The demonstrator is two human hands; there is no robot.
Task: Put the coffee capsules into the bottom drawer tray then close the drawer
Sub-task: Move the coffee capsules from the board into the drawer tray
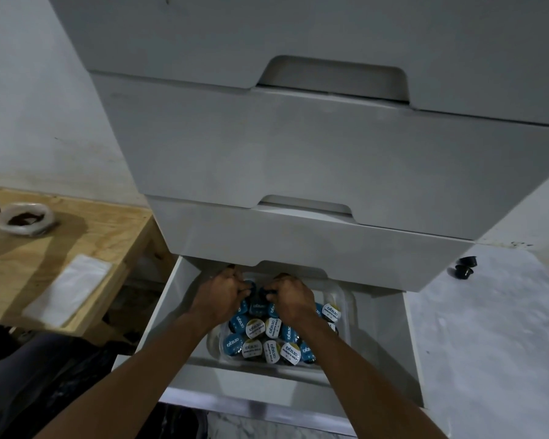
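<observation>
Your two bare hands are down inside the open bottom drawer (171, 315), a smooth white box with flat walls pulled out from under a stack of matt grey-white drawer fronts (298, 147), each with a rounded cut-out for a handle. In the drawer sits a clear plastic tray (346, 315) with rounded corners and a glossy rim, its near edge close to the drawer's front wall.

The tray is packed with coffee capsules (268, 339): small round cups, lids up, some foil tops blue and some white with a yellow patch, printed with dark lettering. They stand side by side, touching, filling the near and middle part of the tray.

Your left hand (222, 296) is curled, fingers bent round a dark capsule at the tray's far edge; your right hand (290, 297) is curled just beside it, fingertips pinched on another dark capsule. Both hands hover over the far rows, knuckles nearly touching.

Two more black capsules (465, 268) lie loose on the pale, mottled floor (488, 343) to the right of the cabinet, near its right corner. At the left, a raw plywood tabletop (76, 229) carries a rolled-down plastic bag of dark powder (26, 220) near its far edge and a flat white packet (69, 288) near its near edge.
</observation>
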